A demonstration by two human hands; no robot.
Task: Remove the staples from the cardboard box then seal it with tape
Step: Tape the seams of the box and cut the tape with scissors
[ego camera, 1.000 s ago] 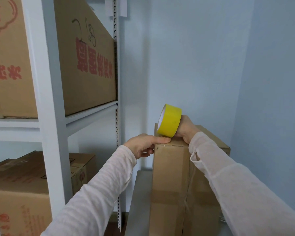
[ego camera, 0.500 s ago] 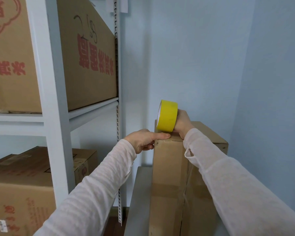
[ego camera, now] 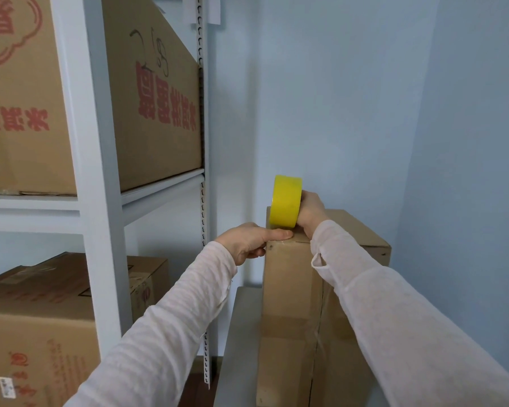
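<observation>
A tall brown cardboard box [ego camera: 288, 292] stands upright on a grey table [ego camera: 238, 333] in front of me. My right hand [ego camera: 310, 211] grips a yellow roll of tape [ego camera: 285, 201], held on edge over the box's top near corner. My left hand [ego camera: 249, 242] rests at the top left corner of the box, its thumb pressed flat along the top edge just under the roll. A seam with older clear tape runs down the box's near face. No staples can be made out.
A white metal shelf rack [ego camera: 100, 201] stands to the left, holding large printed cardboard boxes [ego camera: 156, 113] above and below [ego camera: 41, 318]. Pale blue walls [ego camera: 365, 113] close in behind and on the right.
The roll in my right hand has shifted slightly back along the box top and turned more edge-on. My left thumb stays pressed on the top edge.
</observation>
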